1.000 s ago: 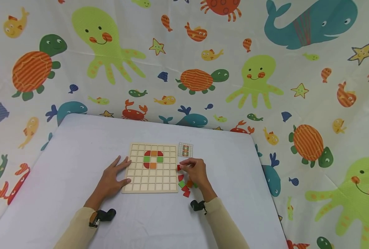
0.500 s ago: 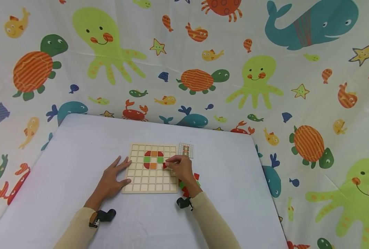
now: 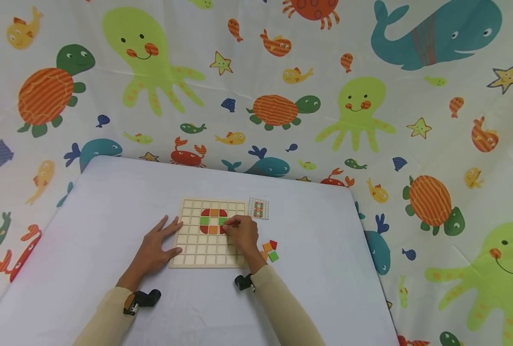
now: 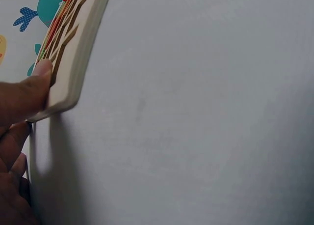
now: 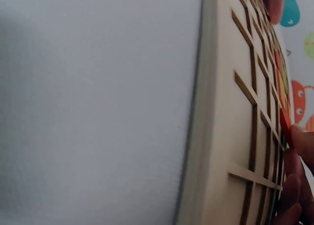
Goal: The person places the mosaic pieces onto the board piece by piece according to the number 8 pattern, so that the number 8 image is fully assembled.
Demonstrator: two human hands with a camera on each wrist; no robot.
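Observation:
My right hand (image 3: 244, 235) pinches a small red tile (image 5: 285, 123) between thumb and fingers. The tile stands tilted at a cell of the wooden grid board (image 3: 191, 264), at the lower right corner of a ring of tiles. Red rounded-corner tiles, orange tiles (image 3: 213, 230) and green tiles (image 3: 204, 221) make up that ring around a bare cell. My left hand (image 3: 152, 250) rests at the board's left edge, fingers spread; in the left wrist view its thumb (image 4: 37, 85) lies on the wooden rim.
A small pattern card (image 3: 258, 208) lies behind the board's right side. Several loose tiles (image 3: 273, 256), red, orange and green, lie right of the board, some hidden by my right arm. Behind the white table (image 3: 325, 269) hangs a sea-animal curtain (image 3: 273, 72).
My right hand has carried the red tile leftward from beside the loose tiles onto the board, to the ring's lower right corner. My left hand has stayed at the board's edge.

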